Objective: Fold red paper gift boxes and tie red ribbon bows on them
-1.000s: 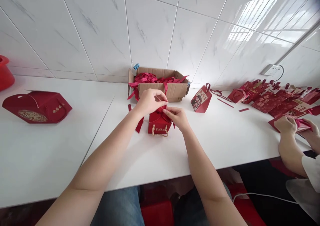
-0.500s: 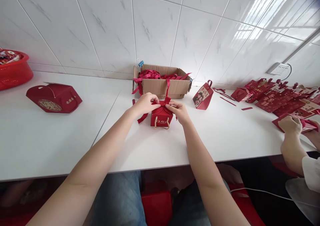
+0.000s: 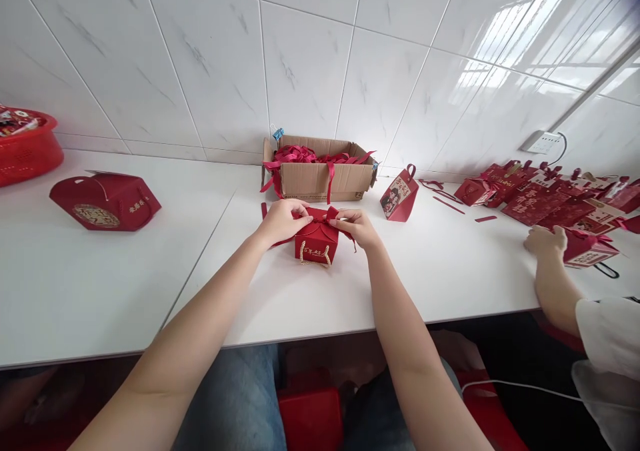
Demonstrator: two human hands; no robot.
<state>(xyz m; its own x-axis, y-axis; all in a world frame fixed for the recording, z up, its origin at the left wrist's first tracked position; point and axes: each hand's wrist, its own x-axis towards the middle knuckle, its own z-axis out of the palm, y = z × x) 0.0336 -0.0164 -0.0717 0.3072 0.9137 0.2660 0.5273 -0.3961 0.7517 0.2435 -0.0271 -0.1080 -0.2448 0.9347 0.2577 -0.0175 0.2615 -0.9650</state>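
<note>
In front of me a small red gift box with gold lettering and twisted gold cord handles stands on the white table. A red ribbon is tied in a bow across its top. My left hand pinches the bow's left side between thumb and fingers. On the opposite side, my right hand is closed on the right loop. Ribbon tails hang down beside both hands.
Behind the gift box stands a cardboard box of red ribbons. A triangular red box is to its right, a larger red box at left, beyond it a red basket. A co-worker's hand is among several red boxes at right.
Both hands have drawn slightly apart, and the bow is spread wider. The co-worker's hand at right has shifted, and the box there stands on the table. The view has tilted a little.
</note>
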